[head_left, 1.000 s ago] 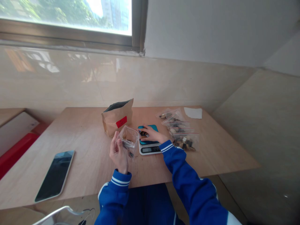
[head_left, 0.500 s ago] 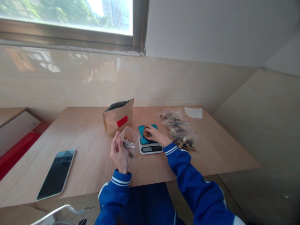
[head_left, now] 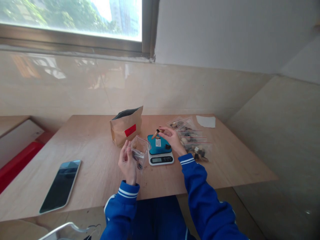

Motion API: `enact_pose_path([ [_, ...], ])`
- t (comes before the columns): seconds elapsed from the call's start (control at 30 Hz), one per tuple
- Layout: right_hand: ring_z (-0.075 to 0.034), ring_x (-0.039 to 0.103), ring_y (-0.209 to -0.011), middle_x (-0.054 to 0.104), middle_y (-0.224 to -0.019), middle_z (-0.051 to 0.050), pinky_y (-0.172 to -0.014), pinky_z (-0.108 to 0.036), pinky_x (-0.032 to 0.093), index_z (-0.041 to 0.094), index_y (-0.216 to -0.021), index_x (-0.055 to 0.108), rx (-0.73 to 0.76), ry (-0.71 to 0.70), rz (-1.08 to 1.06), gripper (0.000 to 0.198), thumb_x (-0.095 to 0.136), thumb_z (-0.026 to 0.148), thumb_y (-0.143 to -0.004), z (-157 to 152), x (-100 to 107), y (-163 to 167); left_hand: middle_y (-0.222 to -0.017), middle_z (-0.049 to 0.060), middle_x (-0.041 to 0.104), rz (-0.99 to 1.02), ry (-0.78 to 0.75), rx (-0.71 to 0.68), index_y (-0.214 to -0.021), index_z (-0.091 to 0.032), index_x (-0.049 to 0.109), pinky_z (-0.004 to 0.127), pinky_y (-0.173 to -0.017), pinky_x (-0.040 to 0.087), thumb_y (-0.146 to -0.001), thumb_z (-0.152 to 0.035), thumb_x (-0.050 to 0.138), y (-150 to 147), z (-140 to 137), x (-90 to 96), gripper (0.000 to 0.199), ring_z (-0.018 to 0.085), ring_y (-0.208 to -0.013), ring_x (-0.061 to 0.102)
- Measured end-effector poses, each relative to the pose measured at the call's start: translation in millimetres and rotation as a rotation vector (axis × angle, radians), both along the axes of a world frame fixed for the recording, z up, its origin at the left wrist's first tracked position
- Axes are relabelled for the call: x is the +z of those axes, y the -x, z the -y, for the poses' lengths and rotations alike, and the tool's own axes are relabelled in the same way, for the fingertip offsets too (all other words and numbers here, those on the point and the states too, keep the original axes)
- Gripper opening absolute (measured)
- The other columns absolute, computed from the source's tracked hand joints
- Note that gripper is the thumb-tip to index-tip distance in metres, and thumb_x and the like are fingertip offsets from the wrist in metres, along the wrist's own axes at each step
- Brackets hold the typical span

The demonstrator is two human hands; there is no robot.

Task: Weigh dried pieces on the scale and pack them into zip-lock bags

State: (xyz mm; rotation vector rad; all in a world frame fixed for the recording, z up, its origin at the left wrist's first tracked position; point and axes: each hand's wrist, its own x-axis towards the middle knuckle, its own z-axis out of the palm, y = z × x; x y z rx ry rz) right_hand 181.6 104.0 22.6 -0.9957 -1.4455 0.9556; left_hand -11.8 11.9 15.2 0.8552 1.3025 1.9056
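Observation:
My left hand [head_left: 127, 162] is closed on the edge of a clear zip bag [head_left: 140, 150], whose mouth gapes and which has some dark and brown pieces inside. Between the fingertips of my right hand [head_left: 172, 138] are brown dried pieces [head_left: 156, 134], possibly dried mushroom, raised over a digital kitchen scale [head_left: 161, 159]. On the scale's blue top [head_left: 155, 150] lie a dark piece [head_left: 167, 146] and a white printed label; another brown bit shows just under my fingers. The display's reading is too small to make out.
Behind the zip bag stands an open brown paper pouch [head_left: 127, 128] with a red label. Several filled zip bags [head_left: 198, 151] lie to the right, near a white paper [head_left: 206, 121]. A phone [head_left: 60, 186] rests at the table's left.
My right hand has lifted from the scale's top with brown pieces in its fingers, uncovering the label and a dark piece. My left hand and its bag have hardly moved.

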Motion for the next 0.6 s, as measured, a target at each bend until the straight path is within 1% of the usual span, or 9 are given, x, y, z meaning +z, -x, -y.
enact_pose_path([
  [0.1,-0.019,0.067,-0.103,0.063,-0.127,-0.008,-0.095,-0.033,0.053,0.02,-0.101,0.072,0.101,-0.043,-0.054,0.032,0.076,0.035,-0.073,9,23,22,-0.129,0.012,0.063,0.012,-0.002,-0.023,-0.125,-0.018,0.06,0.032,-0.101,0.047,-0.089,-0.042,0.058,-7,-4,-4.0,0.044,0.021,-0.119,0.06],
  [0.17,-0.018,0.068,-0.101,0.061,-0.129,-0.009,-0.093,-0.032,0.054,0.02,-0.101,0.073,0.168,-0.067,-0.012,0.03,0.075,0.035,-0.075,14,35,34,-0.129,0.012,0.063,0.021,0.005,-0.037,-0.125,-0.018,0.06,0.034,-0.101,0.046,-0.089,-0.043,0.058,-12,-9,-6.3,0.044,0.021,-0.119,0.06],
  [0.23,-0.018,0.068,-0.1,0.061,-0.13,-0.009,-0.09,-0.032,0.055,0.02,-0.104,0.072,0.224,-0.103,0.089,0.029,0.072,0.033,-0.078,18,43,43,-0.128,0.012,0.064,0.038,0.006,-0.056,-0.125,-0.018,0.06,0.035,-0.102,0.046,-0.088,-0.043,0.057,-16,-14,-7.4,0.045,0.022,-0.119,0.06],
  [0.3,-0.02,0.064,-0.11,0.063,-0.129,-0.008,-0.093,-0.033,0.054,0.022,-0.111,0.071,0.302,-0.154,0.233,0.031,0.069,0.029,-0.081,22,49,47,-0.127,0.012,0.064,0.066,-0.01,-0.072,-0.127,-0.018,0.059,0.037,-0.102,0.046,-0.089,-0.044,0.057,-17,-18,-7.1,0.046,0.022,-0.119,0.06],
  [0.37,-0.022,0.058,-0.121,0.064,-0.128,-0.006,-0.101,-0.036,0.049,0.023,-0.121,0.066,0.398,-0.193,0.345,0.039,0.068,0.026,-0.082,25,53,49,-0.128,0.012,0.064,0.088,-0.033,-0.076,-0.128,-0.019,0.057,0.038,-0.101,0.047,-0.089,-0.044,0.057,-15,-20,-6.4,0.047,0.022,-0.118,0.06],
  [0.47,-0.021,0.053,-0.127,0.06,-0.134,-0.004,-0.11,-0.037,0.04,0.026,-0.133,0.056,0.498,-0.203,0.403,0.051,0.067,0.029,-0.084,28,61,50,-0.127,0.012,0.064,0.095,-0.046,-0.067,-0.128,-0.02,0.058,0.036,-0.099,0.049,-0.088,-0.044,0.057,-9,-21,-6.8,0.046,0.022,-0.117,0.061],
  [0.53,-0.021,0.052,-0.128,0.058,-0.137,-0.003,-0.109,-0.036,0.04,0.027,-0.135,0.054,0.483,-0.201,0.391,0.05,0.064,0.032,-0.086,26,62,49,-0.127,0.012,0.065,0.105,-0.051,-0.072,-0.128,-0.02,0.058,0.035,-0.099,0.049,-0.088,-0.045,0.057,-3,-22,-8.6,0.046,0.022,-0.118,0.061],
  [0.57,-0.02,0.053,-0.127,0.059,-0.136,-0.004,-0.107,-0.036,0.042,0.026,-0.133,0.056,0.432,-0.203,0.373,0.045,0.06,0.033,-0.089,24,61,48,-0.126,0.011,0.065,0.114,-0.049,-0.075,-0.128,-0.021,0.058,0.035,-0.099,0.049,-0.088,-0.045,0.057,0,-22,-9.6,0.046,0.022,-0.119,0.06],
  [0.6,-0.019,0.054,-0.124,0.06,-0.133,-0.005,-0.104,-0.035,0.044,0.025,-0.13,0.058,0.35,-0.205,0.357,0.039,0.055,0.032,-0.092,22,58,46,-0.126,0.011,0.065,0.123,-0.043,-0.077,-0.128,-0.021,0.057,0.035,-0.098,0.05,-0.088,-0.045,0.057,4,-22,-10.6,0.047,0.021,-0.118,0.061],
])
